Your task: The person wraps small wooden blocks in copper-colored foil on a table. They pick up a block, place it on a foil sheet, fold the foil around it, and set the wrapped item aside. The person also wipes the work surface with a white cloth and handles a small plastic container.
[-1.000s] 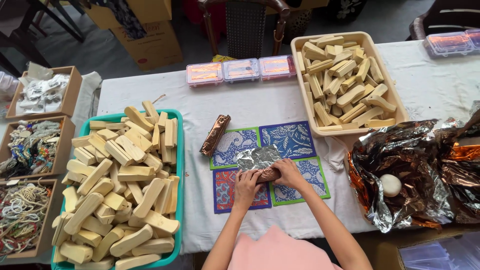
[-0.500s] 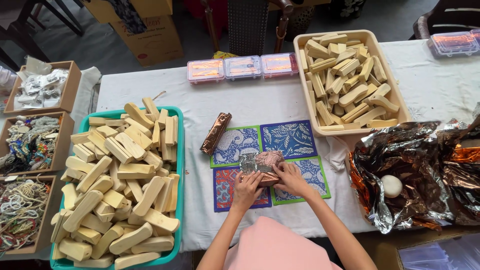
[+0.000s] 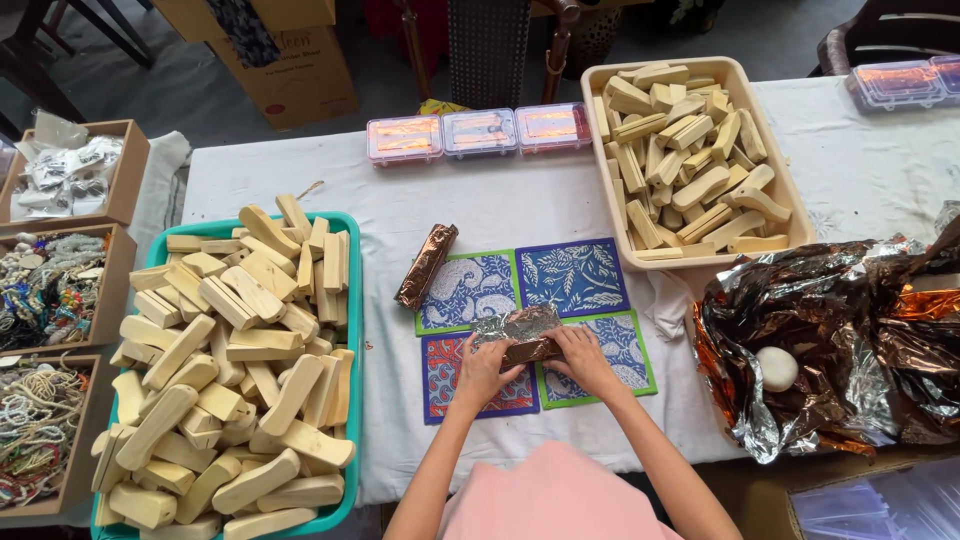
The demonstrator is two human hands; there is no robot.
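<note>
Your left hand (image 3: 487, 368) and right hand (image 3: 580, 357) meet near the table's (image 3: 300, 170) front edge, each grip closed on a foil-wrapped block (image 3: 523, 336) resting on 4 patterned mats (image 3: 570, 277); press the crinkled silver foil flat and fold its ends tight, judging by the loose flap; 1 finished coppery wrapped piece (image 3: 426, 266) lies just beyond; smooth pale wooden blocks fill the teal tray (image 3: 352, 300) at the left edge and the beige tray (image 3: 790, 215) toward the far right corner.
</note>
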